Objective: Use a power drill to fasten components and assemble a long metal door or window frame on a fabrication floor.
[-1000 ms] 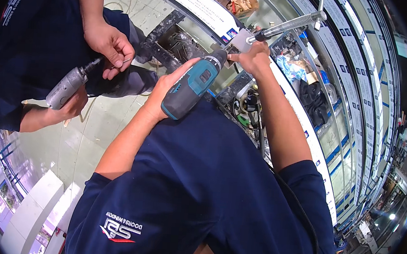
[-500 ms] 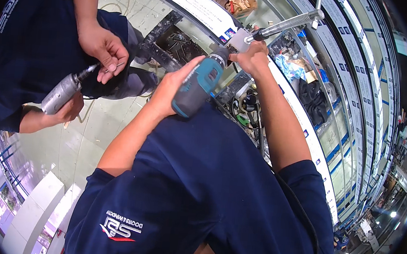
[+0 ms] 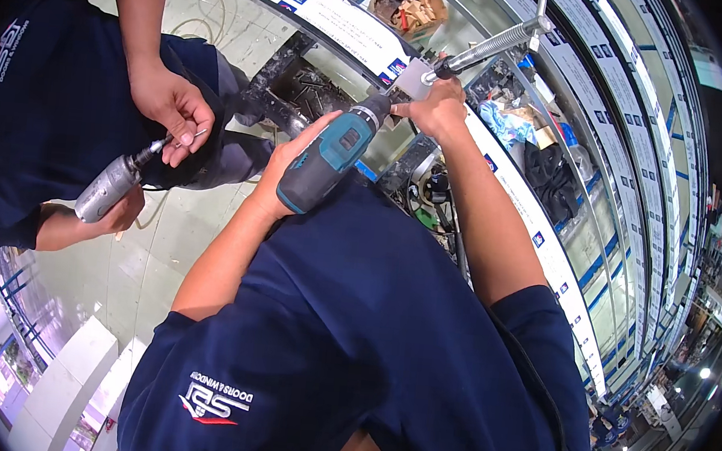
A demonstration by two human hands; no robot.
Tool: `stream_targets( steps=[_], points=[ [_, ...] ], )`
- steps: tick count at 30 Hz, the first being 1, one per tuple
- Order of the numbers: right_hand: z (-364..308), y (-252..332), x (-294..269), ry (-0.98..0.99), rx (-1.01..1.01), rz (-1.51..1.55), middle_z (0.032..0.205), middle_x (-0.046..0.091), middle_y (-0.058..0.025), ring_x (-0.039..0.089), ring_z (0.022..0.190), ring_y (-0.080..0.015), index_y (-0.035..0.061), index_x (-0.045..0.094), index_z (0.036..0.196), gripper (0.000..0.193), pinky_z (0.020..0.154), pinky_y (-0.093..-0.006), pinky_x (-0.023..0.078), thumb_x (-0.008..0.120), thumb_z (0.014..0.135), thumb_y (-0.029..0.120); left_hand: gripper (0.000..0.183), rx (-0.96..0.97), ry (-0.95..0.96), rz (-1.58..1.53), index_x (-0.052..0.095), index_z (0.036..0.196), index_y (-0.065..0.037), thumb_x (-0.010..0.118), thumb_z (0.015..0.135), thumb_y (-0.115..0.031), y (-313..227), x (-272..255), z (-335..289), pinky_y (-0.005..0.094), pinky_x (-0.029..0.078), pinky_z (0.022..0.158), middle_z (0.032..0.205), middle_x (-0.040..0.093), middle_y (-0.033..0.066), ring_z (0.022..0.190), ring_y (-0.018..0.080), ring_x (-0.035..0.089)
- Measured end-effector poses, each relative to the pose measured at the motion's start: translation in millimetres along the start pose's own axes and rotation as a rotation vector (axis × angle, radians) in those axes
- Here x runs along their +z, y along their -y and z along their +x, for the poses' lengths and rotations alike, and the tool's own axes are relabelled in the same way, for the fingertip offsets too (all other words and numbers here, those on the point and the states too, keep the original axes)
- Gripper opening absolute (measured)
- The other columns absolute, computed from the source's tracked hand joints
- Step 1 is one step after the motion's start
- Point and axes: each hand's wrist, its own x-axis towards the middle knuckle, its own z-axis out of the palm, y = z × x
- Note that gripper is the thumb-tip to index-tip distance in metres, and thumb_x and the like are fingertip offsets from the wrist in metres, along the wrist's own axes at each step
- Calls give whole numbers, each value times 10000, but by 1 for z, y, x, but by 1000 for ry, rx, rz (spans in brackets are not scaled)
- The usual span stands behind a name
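My left hand (image 3: pixel 292 152) is wrapped round a teal and dark grey cordless drill (image 3: pixel 332 159), its chuck pointing up and to the right. My right hand (image 3: pixel 436 110) is closed at the joint of the long white-filmed profiles, thumb stretched toward the chuck. What its fingers grip is hidden. Just beyond it, a clamp (image 3: pixel 490 49) with a ribbed silver arm presses on a pale flat plate (image 3: pixel 411 80) at the end of the left profile (image 3: pixel 315 8). The chuck's tip is close to my thumb; whether a bit touches the work cannot be seen.
At the left, a co-worker holds a silver power tool (image 3: pixel 108 186) and a thin metal piece. A box of scraps (image 3: pixel 409 8) stands beyond the profile. Long profiles (image 3: pixel 633 163) lie along the right. Rags (image 3: pixel 507 122) and a dark cloth (image 3: pixel 549 180) lie below the frame.
The whole view has shifted slightly, so things appear lower and farther left. The drill remains in my left hand, tilted a little more. My right hand stays at the joint.
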Motion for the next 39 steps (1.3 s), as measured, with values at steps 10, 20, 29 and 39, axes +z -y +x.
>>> stream_targets(
  steps=[10,20,29,39],
  points=[
    [6,-9,3,13,-37,-15,1573,451,-219,386,1511,-359,-87,413,1509,1250,1173,-497,424,962,643,627,813,-70,51,-57,482,1600,-113,784,846,-89,-15,-5,5,347,552,1001,1305,746,168,1156,260,743],
    [7,-12,11,-60,-49,-36,1595,448,-211,383,1529,-355,-89,426,1533,1257,1195,-471,415,942,656,650,796,-89,77,-61,474,1606,-119,786,873,-126,-12,-14,-3,345,558,979,1263,764,177,1142,274,768],
    [13,-18,14,-138,-156,-180,1580,491,-229,444,1507,-356,-101,503,1507,1251,1224,-415,415,900,657,727,775,-60,72,-76,486,1594,-110,771,874,-132,-16,-16,-3,363,545,1024,1372,714,202,1274,348,701],
    [14,-4,0,-22,-144,-237,1579,492,-259,454,1500,-372,-126,495,1504,1284,1227,-400,410,884,652,753,654,-65,25,-31,541,1577,-96,699,942,-81,-11,-71,-88,320,530,1045,1396,712,152,1207,235,730]
  ],
)
